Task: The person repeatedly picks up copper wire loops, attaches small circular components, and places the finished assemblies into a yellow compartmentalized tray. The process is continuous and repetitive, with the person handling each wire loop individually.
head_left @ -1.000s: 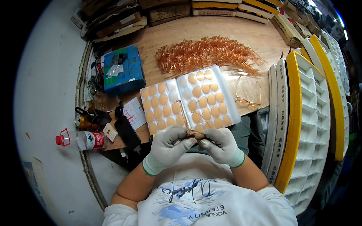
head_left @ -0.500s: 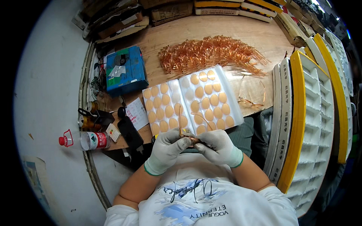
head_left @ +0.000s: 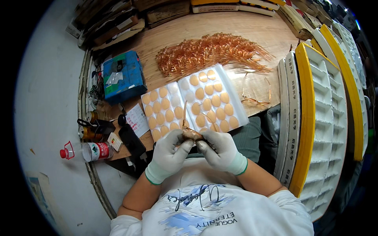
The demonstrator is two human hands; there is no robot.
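My left hand (head_left: 168, 153) and my right hand (head_left: 221, 151), both in white gloves with green cuffs, are closed on one pair of amber eyeglasses (head_left: 192, 135) in front of my chest. Fingers and thumbs pinch its front from both sides, hiding much of it. Its thin temples point up and away, over a stack of clear sheets (head_left: 241, 112) covered with oval gold-coloured stickers (head_left: 216, 101). Some backing spots near the middle fold are bare. Beyond the sheets lies a heap of copper-coloured eyeglass frames (head_left: 204, 55). Another pair of glasses (head_left: 256, 101) rests alone to the right.
Left on the table are a blue box (head_left: 125, 80), a handwritten note (head_left: 137, 121), a black phone-like device (head_left: 131, 141) and cans. A plastic bottle (head_left: 96, 151) lies by the table edge. White compartment trays with yellow edges (head_left: 305, 118) stand at right; cardboard boxes (head_left: 167, 13) line the back.
Both hands have risen slightly and turned the glasses, so more of the front shows between the fingers. The whole view has shifted a little; the heap and sheets lie as before.
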